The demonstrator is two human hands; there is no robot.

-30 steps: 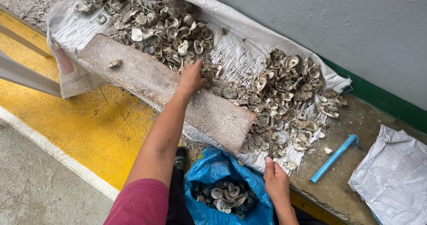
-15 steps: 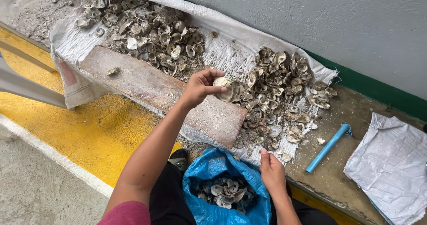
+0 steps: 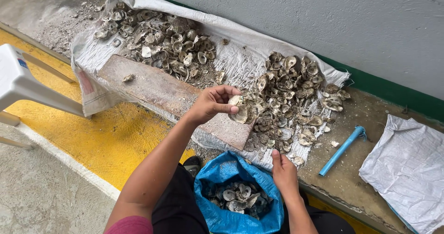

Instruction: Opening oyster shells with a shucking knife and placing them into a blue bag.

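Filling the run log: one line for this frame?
left hand: holds shell | right hand: on blue bag rim | shell pile on sack
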